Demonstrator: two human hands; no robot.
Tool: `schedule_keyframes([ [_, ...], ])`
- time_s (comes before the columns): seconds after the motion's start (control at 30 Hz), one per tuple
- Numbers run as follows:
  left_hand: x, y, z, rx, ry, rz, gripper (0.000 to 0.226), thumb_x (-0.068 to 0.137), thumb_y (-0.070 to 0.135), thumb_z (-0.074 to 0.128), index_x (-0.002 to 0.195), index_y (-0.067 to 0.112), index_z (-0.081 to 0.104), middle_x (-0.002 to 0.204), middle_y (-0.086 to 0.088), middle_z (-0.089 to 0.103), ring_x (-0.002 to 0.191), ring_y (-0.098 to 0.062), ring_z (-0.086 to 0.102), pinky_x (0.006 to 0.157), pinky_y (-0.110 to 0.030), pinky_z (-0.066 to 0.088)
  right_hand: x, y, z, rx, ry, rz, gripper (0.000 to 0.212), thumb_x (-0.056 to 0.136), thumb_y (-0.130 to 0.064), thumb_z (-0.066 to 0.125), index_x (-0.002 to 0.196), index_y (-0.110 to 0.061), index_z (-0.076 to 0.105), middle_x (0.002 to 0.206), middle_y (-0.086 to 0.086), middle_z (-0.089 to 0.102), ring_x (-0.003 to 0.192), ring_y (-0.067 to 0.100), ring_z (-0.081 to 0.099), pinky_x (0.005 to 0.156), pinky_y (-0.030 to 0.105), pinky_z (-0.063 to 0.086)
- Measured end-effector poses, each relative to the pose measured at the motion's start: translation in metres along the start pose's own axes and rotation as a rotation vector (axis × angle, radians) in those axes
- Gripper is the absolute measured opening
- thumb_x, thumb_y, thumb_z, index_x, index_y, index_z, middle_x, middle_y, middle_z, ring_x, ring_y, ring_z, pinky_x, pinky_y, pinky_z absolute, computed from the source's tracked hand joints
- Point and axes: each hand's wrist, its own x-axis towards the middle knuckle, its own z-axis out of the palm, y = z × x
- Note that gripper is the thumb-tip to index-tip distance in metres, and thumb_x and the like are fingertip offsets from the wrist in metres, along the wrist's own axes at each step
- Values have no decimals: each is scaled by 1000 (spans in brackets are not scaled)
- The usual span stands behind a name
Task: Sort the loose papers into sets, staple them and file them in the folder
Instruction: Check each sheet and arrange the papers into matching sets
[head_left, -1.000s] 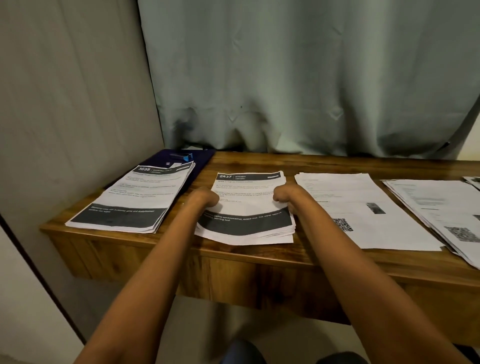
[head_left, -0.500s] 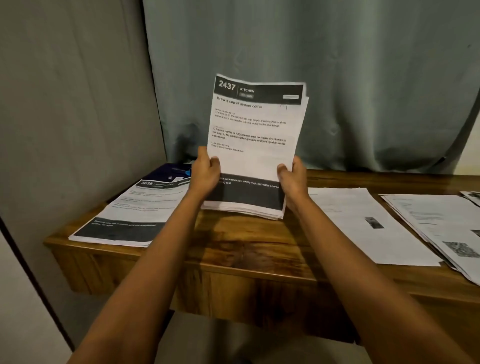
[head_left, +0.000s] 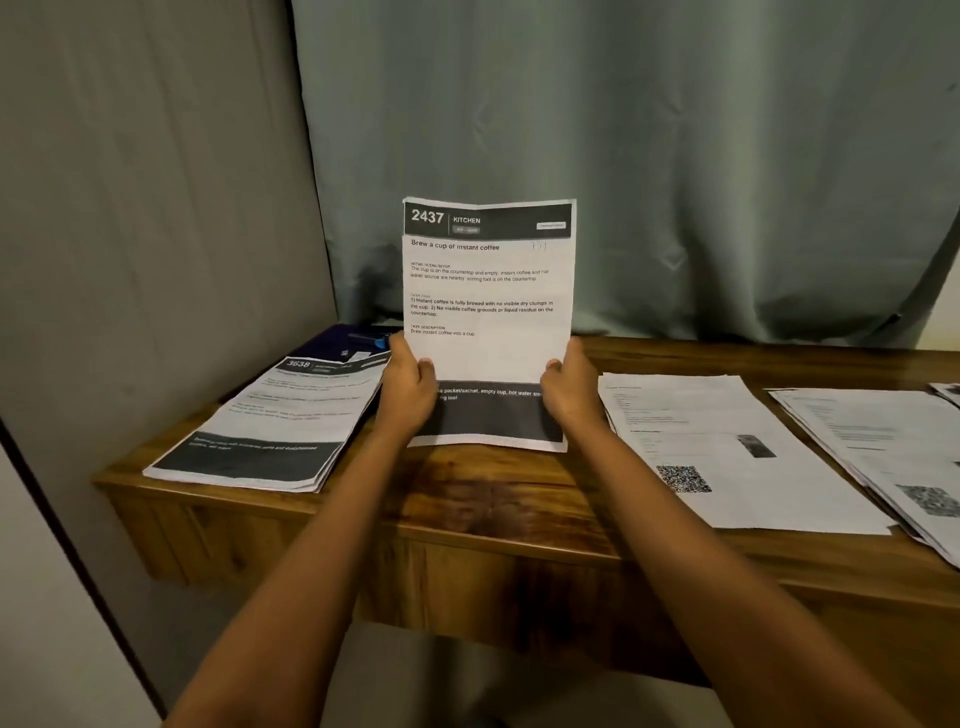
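Both hands, left (head_left: 408, 387) and right (head_left: 569, 389), pinch the 2437 set (head_left: 488, 312) upright on the worktop (head_left: 493, 499), likely squaring edges for stapling

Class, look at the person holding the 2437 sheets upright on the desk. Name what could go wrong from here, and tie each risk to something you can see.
1. Both hands, left hand and right hand, grip the 2437 set only low down; its top edge already bows, so sheets may flop or slide apart.
2. The 3638 pile lies close to the left elbow's path and overhangs the desk edge; a nudge could knock it off.
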Motion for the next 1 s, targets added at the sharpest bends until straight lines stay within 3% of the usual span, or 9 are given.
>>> schedule_keyframes([
  [0.2, 11, 5, -8, 270, -159, -178, 36, 94, 2, 49, 127, -1, 38, 133, -20, 51, 120, -35, 50, 95, -40, 43, -7, -1, 4, -238, -58, 133, 43, 92, -1, 54, 131, 5, 37, 129, 18, 54, 113, 34, 57, 76, 32, 44],
  [0.33, -4, -10, -6, 547, -269, -225, 35, 93, 7, 51, 125, -3, 42, 128, -24, 52, 116, -38, 52, 92, -41, 44, -9, 15, 24, -374, -186, 168, 44, 90, -4, 58, 131, 7, 45, 131, 20, 53, 115, 33, 56, 86, 31, 48],
  [0.47, -11, -21, -1, 666, -299, -190, 32, 93, 6, 49, 122, -7, 47, 126, -25, 54, 113, -39, 55, 92, -41, 45, -12, 25, 35, -466, -265, 218, 47, 92, -7, 56, 135, 5, 44, 134, 23, 44, 112, 32, 55, 77, 27, 46],
  [0.6, -12, -27, -3, 739, -304, -136, 32, 94, 12, 50, 119, -8, 50, 123, -25, 54, 112, -38, 54, 92, -41, 45, -12, 28, 31, -473, -286, 216, 46, 92, -11, 53, 135, 2, 45, 139, 23, 37, 120, 36, 48, 92, 36, 46],
  [0.7, -16, -29, -9, 718, -297, -57, 40, 99, 26, 46, 127, -3, 48, 132, -22, 48, 119, -35, 47, 99, -42, 40, -21, 32, 12, -437, -265, 99, 52, 95, -34, 52, 135, -3, 44, 140, 17, 44, 127, 35, 42, 100, 41, 40],
  [0.77, -27, -28, -15, 627, -350, 42, 55, 99, 43, 39, 139, 6, 42, 146, -17, 39, 133, -32, 36, 110, -42, 30, -35, 33, -5, -399, -286, -32, 62, 92, -46, 54, 139, -8, 40, 143, 12, 43, 131, 33, 38, 105, 42, 35],
  [0.87, -51, -19, -23, 638, -595, 181, 94, 74, 85, 20, 151, 31, 20, 159, 2, 13, 147, -18, 9, 118, -49, -1, -63, 30, -27, -395, -410, -168, 77, 80, -53, 67, 143, -19, 36, 147, 7, 39, 135, 30, 30, 107, 36, 28],
  [1.0, -63, -24, -21, 713, -695, 192, 118, 50, 100, 7, 150, 39, 15, 160, 4, 11, 148, -17, 7, 117, -53, -5, -77, 34, -29, -419, -496, -126, 103, 68, -54, 78, 148, -19, 24, 153, 7, 25, 141, 29, 18, 111, 38, 25],
])
